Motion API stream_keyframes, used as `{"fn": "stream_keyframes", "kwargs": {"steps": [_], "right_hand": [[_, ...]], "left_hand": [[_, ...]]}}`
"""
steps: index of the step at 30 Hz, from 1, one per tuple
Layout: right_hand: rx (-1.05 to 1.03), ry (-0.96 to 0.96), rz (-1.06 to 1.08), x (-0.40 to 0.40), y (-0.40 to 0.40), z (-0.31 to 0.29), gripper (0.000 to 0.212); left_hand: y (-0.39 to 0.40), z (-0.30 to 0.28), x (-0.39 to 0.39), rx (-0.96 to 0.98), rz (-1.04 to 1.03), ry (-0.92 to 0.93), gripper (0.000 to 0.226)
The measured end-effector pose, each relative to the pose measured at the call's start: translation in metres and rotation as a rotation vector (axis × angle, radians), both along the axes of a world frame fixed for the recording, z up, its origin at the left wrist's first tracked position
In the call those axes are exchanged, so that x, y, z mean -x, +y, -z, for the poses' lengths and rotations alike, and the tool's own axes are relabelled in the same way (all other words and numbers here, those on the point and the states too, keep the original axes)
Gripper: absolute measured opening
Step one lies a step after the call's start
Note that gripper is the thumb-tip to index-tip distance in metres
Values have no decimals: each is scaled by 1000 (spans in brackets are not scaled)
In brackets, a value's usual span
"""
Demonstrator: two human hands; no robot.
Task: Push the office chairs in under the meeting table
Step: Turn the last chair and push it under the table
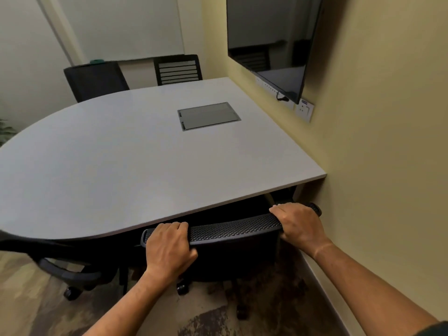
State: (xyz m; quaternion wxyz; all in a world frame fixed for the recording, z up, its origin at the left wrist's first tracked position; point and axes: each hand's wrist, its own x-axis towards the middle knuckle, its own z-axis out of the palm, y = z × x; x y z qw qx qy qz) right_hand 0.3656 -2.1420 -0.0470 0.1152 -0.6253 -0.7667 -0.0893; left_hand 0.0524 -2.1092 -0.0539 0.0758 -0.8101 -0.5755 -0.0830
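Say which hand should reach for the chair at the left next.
Left. The left hand grips the near chair's backrest on the side nearest the left chair; the right hand sits by the wall.

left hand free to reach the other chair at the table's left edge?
Probably not yet: the left hand grips the mesh chair back, as does the right hand. Once released, the left chair sits close, nothing between.

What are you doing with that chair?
A person is tidying a meeting room. Both hands, the left hand and the right hand, grip the top of a black mesh chair at the near edge of the grey table. Its seat looks mostly under the tabletop. Another chair stands to the left, and two more wait at the far side.
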Motion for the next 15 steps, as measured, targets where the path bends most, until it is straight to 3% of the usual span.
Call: {"fn": "stream_keyframes", "kwargs": {"steps": [15], "right_hand": [[103, -90, -53, -35, 34, -1, 46]], "left_hand": [[20, -2, -31, 18, -130, 15, 32]]}}
